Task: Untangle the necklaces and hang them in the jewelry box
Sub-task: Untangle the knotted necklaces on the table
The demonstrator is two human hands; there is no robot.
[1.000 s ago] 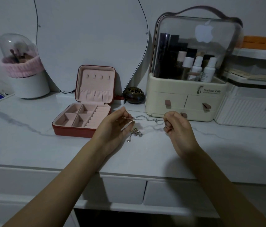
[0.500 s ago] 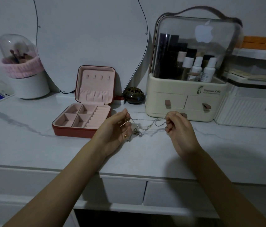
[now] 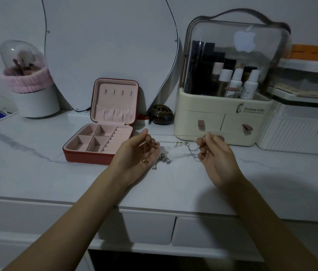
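Head view. You are holding both hands above the white marble-patterned desk [image 3: 37, 173], in front of its drawers. Your left hand [image 3: 134, 155] is turned palm up, its fingers curling around a thin gold-toned chain that is hanging down across the palm and ending in a small pendant. Your right hand [image 3: 215, 153] is pinching the other end of the strands between thumb and fingertips, fingers curled. The tangled thin metal necklaces [image 3: 171, 148] are stretching between your two hands, one fine chain running nearly level from hand to hand, while a knotted silver-toned cluster is sagging below it, close to the desk beside your left hand (whether it is touching the surface cannot be told).

The open red jewelry box with pink lining [image 3: 103, 141] is sitting on the desk just left of your left hand, lid upright, showing a row of hooks in the lid and bare compartments in the base. Behind your right hand is standing a cream cosmetics organiser with a clear domed lid [image 3: 222, 118], holding bottles. A curved-edged mirror [image 3: 111, 45] is leaning against the wall behind the box, with a small dark round pot [image 3: 161, 114] at its foot and a white brush holder with a pink knitted band [image 3: 31, 89] to the far left.
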